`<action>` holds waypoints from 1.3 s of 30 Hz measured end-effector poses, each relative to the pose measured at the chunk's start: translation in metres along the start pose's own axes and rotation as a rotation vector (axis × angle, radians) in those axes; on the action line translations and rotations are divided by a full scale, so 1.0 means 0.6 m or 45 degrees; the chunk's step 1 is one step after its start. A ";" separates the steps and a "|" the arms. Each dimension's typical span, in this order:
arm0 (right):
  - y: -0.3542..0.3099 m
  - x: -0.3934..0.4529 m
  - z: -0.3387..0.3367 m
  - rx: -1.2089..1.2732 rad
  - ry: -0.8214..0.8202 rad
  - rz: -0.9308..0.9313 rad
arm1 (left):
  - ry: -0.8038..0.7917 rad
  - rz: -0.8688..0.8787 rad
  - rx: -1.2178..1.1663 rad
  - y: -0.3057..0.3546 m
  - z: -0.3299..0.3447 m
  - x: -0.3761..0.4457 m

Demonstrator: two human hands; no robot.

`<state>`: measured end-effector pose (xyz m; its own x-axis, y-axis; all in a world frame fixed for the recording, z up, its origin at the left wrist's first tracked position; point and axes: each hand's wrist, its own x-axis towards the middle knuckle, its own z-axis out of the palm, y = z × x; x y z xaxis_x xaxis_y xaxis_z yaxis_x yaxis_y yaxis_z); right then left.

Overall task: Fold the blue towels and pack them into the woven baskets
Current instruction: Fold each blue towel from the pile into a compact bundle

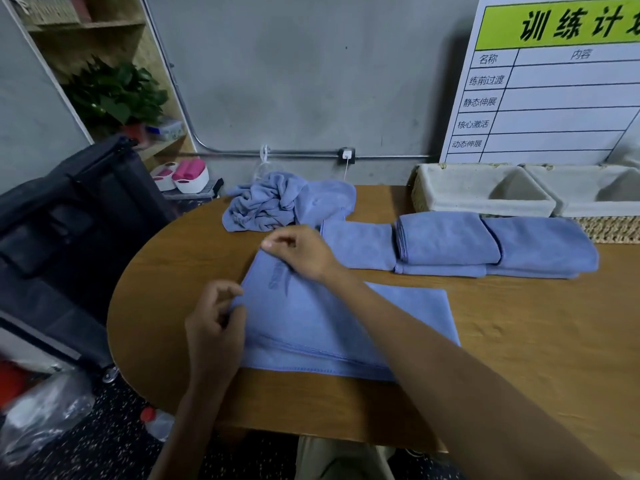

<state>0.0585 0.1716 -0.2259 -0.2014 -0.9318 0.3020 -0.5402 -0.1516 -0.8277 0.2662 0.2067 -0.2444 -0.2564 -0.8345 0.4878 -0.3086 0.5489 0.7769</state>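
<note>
A blue towel (311, 327) lies half folded on the wooden table (519, 341) in front of me. My left hand (214, 327) pinches its near left corner. My right hand (301, 251) pinches its far left corner, my forearm crossing over the cloth. Three folded blue towels (450, 244) sit in a row behind it. A crumpled heap of blue towels (277, 202) lies at the far left of the table. Two woven baskets (481, 194) with pale cloth liners stand at the back right, nothing visible inside them.
A white board with printed text (554, 81) leans on the wall behind the baskets. A black bag (69, 220) stands left of the table. A shelf with a plant (114, 95) is at the far left. A plastic bottle (156, 422) lies on the floor.
</note>
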 end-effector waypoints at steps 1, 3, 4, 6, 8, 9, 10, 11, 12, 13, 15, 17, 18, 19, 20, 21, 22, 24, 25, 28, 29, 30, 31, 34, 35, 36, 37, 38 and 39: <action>0.009 -0.002 0.016 -0.110 -0.042 0.019 | -0.040 -0.050 0.137 -0.021 -0.006 -0.003; 0.027 -0.013 0.037 -0.302 -0.122 0.052 | -0.121 -0.160 0.397 -0.048 -0.013 -0.011; 0.036 -0.022 0.042 -0.373 -0.139 0.053 | -0.141 -0.184 0.476 -0.052 -0.014 -0.015; 0.053 -0.040 0.041 -0.488 -0.090 -0.014 | -0.152 -0.179 0.540 -0.049 -0.013 -0.020; 0.060 -0.055 0.029 -0.557 0.009 -0.088 | -0.150 -0.164 0.567 -0.046 -0.011 -0.020; 0.062 -0.062 0.021 -0.575 0.059 -0.104 | -0.150 -0.163 0.572 -0.046 -0.011 -0.020; 0.063 -0.073 0.012 -0.587 0.104 -0.123 | -0.149 -0.173 0.573 -0.047 -0.012 -0.021; 0.062 -0.087 0.000 -0.606 0.143 -0.141 | -0.150 -0.186 0.569 -0.048 -0.013 -0.022; 0.067 -0.103 -0.013 -0.639 0.167 -0.164 | -0.152 -0.193 0.566 -0.048 -0.014 -0.023; 0.074 -0.123 -0.028 -0.684 0.175 -0.189 | -0.156 -0.190 0.563 -0.046 -0.014 -0.025; 0.098 -0.165 -0.064 -0.757 0.168 -0.209 | -0.168 -0.187 0.545 -0.040 -0.012 -0.028; 0.122 -0.197 -0.104 -0.794 0.179 -0.186 | -0.194 -0.216 0.505 -0.033 -0.004 -0.030; 0.131 -0.208 -0.124 -0.823 0.193 -0.172 | -0.218 -0.220 0.493 -0.028 0.002 -0.031; 0.137 -0.218 -0.143 -0.857 0.204 -0.162 | -0.247 -0.209 0.488 -0.022 0.010 -0.034; 0.142 -0.227 -0.161 -0.888 0.213 -0.162 | -0.280 -0.192 0.479 -0.015 0.020 -0.036; 0.146 -0.236 -0.179 -0.916 0.215 -0.171 | -0.311 -0.177 0.456 -0.007 0.030 -0.041; 0.150 -0.245 -0.195 -0.940 0.209 -0.182 | -0.342 -0.165 0.426 0.002 0.041 -0.046; 0.158 -0.263 -0.228 -0.965 0.190 -0.181 | -0.418 -0.153 0.366 0.019 0.063 -0.057; 0.161 -0.273 -0.244 -0.973 0.187 -0.175 | -0.457 -0.150 0.332 0.028 0.073 -0.063; 0.171 -0.304 -0.287 -1.027 0.189 -0.127 | -0.541 -0.140 0.225 0.049 0.096 -0.080; 0.176 -0.314 -0.301 -1.050 0.185 -0.106 | -0.561 -0.125 0.209 0.054 0.102 -0.084; 0.181 -0.323 -0.313 -1.079 0.179 -0.094 | -0.568 -0.106 0.209 0.057 0.106 -0.088; 0.184 -0.331 -0.323 -1.120 0.174 -0.091 | -0.560 -0.086 0.230 0.060 0.109 -0.092; 0.180 -0.338 -0.329 -1.239 0.163 -0.117 | -0.507 -0.024 0.375 0.066 0.111 -0.100; 0.170 -0.332 -0.319 -1.225 0.158 -0.110 | -0.482 -0.026 0.412 0.067 0.111 -0.101; 0.157 -0.321 -0.302 -1.193 0.153 -0.092 | -0.457 -0.045 0.425 0.067 0.111 -0.101; 0.144 -0.305 -0.280 -1.150 0.145 -0.070 | -0.439 -0.073 0.415 0.067 0.110 -0.100; 0.131 -0.282 -0.253 -1.091 0.130 -0.046 | -0.430 -0.095 0.391 0.068 0.109 -0.099; 0.117 -0.254 -0.223 -1.022 0.105 -0.016 | -0.428 -0.109 0.367 0.069 0.109 -0.098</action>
<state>-0.0580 0.3472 -0.2669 -0.2341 -0.8995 0.3688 -0.9587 0.1505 -0.2414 0.2087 0.2815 -0.2666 -0.4876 -0.8414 0.2328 -0.5719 0.5094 0.6431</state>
